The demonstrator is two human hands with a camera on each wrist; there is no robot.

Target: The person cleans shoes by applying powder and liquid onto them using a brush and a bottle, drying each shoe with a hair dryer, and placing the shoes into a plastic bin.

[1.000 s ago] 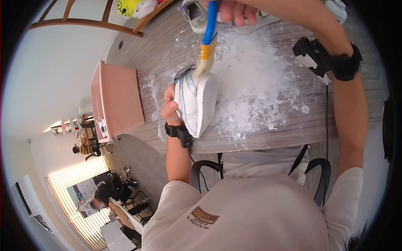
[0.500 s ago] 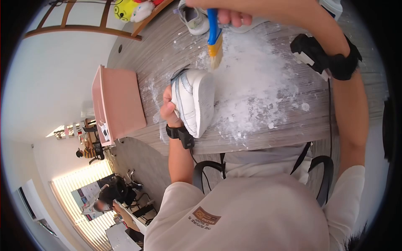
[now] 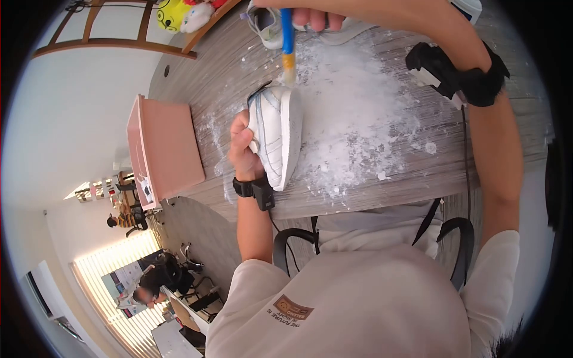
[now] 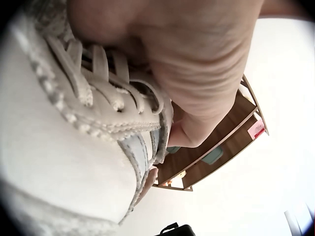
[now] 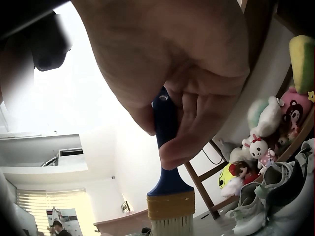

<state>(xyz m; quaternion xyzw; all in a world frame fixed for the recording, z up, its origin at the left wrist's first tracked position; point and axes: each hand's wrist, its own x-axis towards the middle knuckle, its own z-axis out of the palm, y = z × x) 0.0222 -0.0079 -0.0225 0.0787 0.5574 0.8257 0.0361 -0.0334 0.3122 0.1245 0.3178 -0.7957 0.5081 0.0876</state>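
My left hand (image 3: 241, 146) grips a white shoe (image 3: 278, 134) with grey-blue trim, held on its side above the table with its sole facing right. In the left wrist view, pale laces (image 4: 101, 73) and the shoe's stitched upper lie close under the palm. My right hand (image 5: 192, 78) holds the blue handle of a paintbrush (image 5: 170, 182), thumb on one side and fingers curled on the other. A yellow band joins the handle to pale bristles (image 3: 289, 76), which point down right at the shoe's far end.
White powder (image 3: 352, 113) is spread over the grey wood-grain table (image 3: 394, 200). More shoes (image 3: 265, 27) stand at the far edge. A pink bin (image 3: 170, 143) is at the left, and a white tub (image 3: 468, 8) at the far right. Plush toys (image 5: 258, 147) sit on a shelf behind.
The brush has lifted off the shoe's far end, swung right, then come back left beside that end. The shoe has turned slightly in my left hand.
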